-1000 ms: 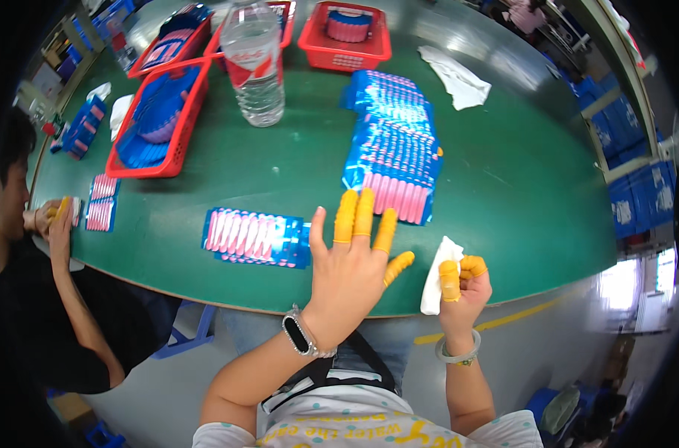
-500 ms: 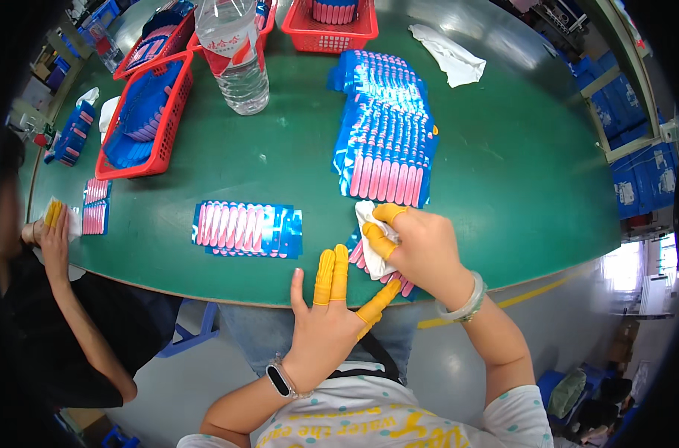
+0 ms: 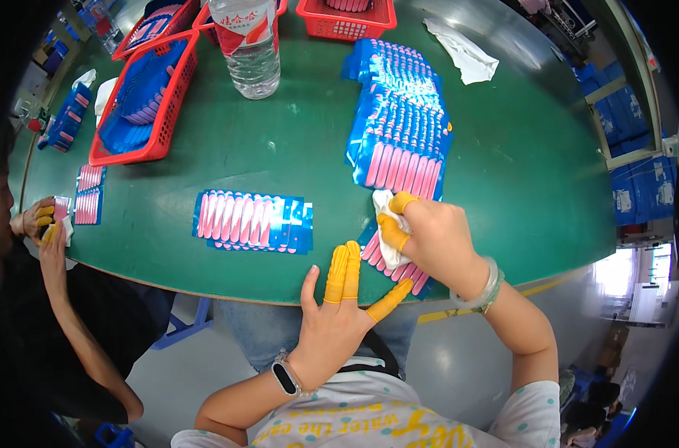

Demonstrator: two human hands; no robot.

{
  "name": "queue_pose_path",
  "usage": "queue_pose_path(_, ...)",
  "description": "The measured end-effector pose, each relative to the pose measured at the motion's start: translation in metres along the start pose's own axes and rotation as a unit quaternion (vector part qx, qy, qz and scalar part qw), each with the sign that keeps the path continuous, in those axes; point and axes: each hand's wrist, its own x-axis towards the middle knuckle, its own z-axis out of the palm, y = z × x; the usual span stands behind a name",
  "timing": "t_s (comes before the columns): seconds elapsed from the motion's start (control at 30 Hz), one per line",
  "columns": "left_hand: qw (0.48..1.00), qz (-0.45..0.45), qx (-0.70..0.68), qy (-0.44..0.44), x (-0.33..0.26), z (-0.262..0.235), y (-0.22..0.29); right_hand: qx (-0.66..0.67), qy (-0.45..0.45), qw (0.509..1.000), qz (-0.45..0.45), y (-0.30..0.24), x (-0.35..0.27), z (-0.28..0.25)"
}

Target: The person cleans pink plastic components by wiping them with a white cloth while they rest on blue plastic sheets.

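My right hand (image 3: 440, 235), with yellow finger cots on thumb and forefinger, grips a bunched white cloth (image 3: 391, 255). It presses the cloth onto a blue sheet with pink bars (image 3: 372, 252) near the table's front edge; hand and cloth hide much of the sheet. My left hand (image 3: 330, 313) is spread, with cots on the thumb and two fingers. Its thumb tip rests on the sheet's near edge, while the other fingers lie apart over the green table. Beyond the right hand is a long overlapping stack of similar sheets (image 3: 405, 168). A smaller pile (image 3: 239, 220) lies to the left.
Red baskets (image 3: 160, 142) of blue and pink pieces stand at the far left, and another red basket (image 3: 347, 28) at the back. A clear bottle (image 3: 254, 71) stands between them. A second white cloth (image 3: 466, 56) lies far right. A co-worker's hand (image 3: 54, 250) works at left.
My right hand and the cloth have shifted slightly right and show the sheet's left part more. My left hand has moved a little right, its thumb still at the sheet. The whole view has shifted slightly.
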Motion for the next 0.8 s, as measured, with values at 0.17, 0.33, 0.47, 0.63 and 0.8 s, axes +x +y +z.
queue_pose_path(0.17,0.999,0.029,0.021,-0.015,-0.003,0.004,-0.001,-0.045,-0.047,0.992,-0.111,-0.022,-0.03,0.0)
queue_pose_path(0.33,0.999,-0.01,-0.053,-0.007,0.003,-0.001,0.002,-0.06,0.009,0.997,-0.037,0.009,-0.013,0.003)
queue_pose_path(0.47,1.0,0.018,-0.004,0.0,0.005,0.0,0.002,-0.041,0.008,0.998,-0.05,-0.002,-0.019,0.001)
queue_pose_path(0.63,1.0,0.012,-0.001,-0.005,0.007,-0.001,0.002,-0.026,-0.052,0.997,-0.056,0.0,-0.023,-0.004)
queue_pose_path(0.8,0.999,0.008,0.019,-0.029,0.006,-0.004,0.004,-0.015,-0.007,0.99,-0.137,-0.024,-0.039,0.002)
